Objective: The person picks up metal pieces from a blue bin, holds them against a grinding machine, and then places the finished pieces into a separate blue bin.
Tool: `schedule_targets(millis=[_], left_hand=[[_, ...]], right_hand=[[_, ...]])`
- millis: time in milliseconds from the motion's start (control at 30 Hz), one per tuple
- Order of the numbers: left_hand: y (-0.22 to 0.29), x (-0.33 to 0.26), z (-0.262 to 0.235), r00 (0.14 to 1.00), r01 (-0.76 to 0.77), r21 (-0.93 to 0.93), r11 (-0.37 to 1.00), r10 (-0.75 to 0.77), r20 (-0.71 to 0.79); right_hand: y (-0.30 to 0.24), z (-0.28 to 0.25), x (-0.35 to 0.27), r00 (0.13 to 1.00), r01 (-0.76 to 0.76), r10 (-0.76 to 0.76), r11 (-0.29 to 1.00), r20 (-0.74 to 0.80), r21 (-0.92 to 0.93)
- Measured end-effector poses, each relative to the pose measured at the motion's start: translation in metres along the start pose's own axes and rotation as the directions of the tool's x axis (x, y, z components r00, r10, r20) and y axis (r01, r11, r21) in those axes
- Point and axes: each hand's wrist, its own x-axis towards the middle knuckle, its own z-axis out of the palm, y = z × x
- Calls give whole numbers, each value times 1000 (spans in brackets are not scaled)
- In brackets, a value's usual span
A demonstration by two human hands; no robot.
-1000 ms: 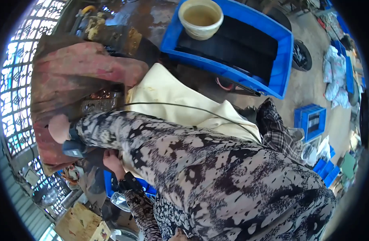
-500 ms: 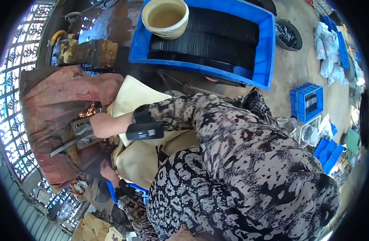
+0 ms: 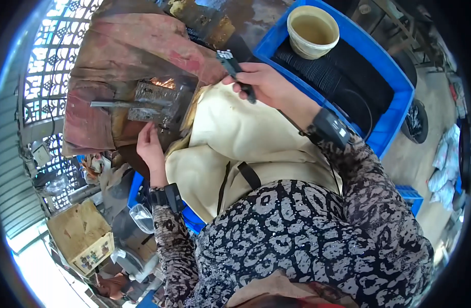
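My right hand (image 3: 263, 84) is closed around a narrow dark piece (image 3: 237, 77) with a pale, shiny end. It is raised over the cream apron (image 3: 235, 120) on my lap, between the sparks and the blue bin. My left hand (image 3: 150, 146) is beside the near edge of a worn metal block (image 3: 156, 95). Its fingertips are drawn together; anything between them is too small to make out. A metal rod (image 3: 115, 104) sticks out to the left from the block. Orange sparks (image 3: 163, 82) glow at the block's far side.
A blue bin (image 3: 399, 102) at the far right holds rows of thin dark plates (image 3: 343, 77) and a cream bucket (image 3: 313, 33) of liquid. Stained reddish cloth (image 3: 127, 43) drapes around the block. A cardboard box (image 3: 81, 231) stands at the lower left.
My right hand has moved right, away from the block, and now shows the dark piece in it. My left hand has come up beside the block. The view has shifted.
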Motion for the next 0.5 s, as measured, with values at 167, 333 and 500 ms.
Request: schedule_targets(millis=[167, 333, 500], left_hand=[[-19, 0, -4, 990, -131, 46, 990, 133, -46], [31, -7, 31, 984, -144, -57, 988, 149, 97], [149, -41, 100, 822, 169, -293, 941, 29, 569]], right_hand=[[-20, -14, -33, 999, -40, 41, 998, 34, -48], [-25, -12, -49, 1000, -1, -1, 937, -7, -351], [-27, 45, -49, 996, -11, -59, 688, -71, -725]])
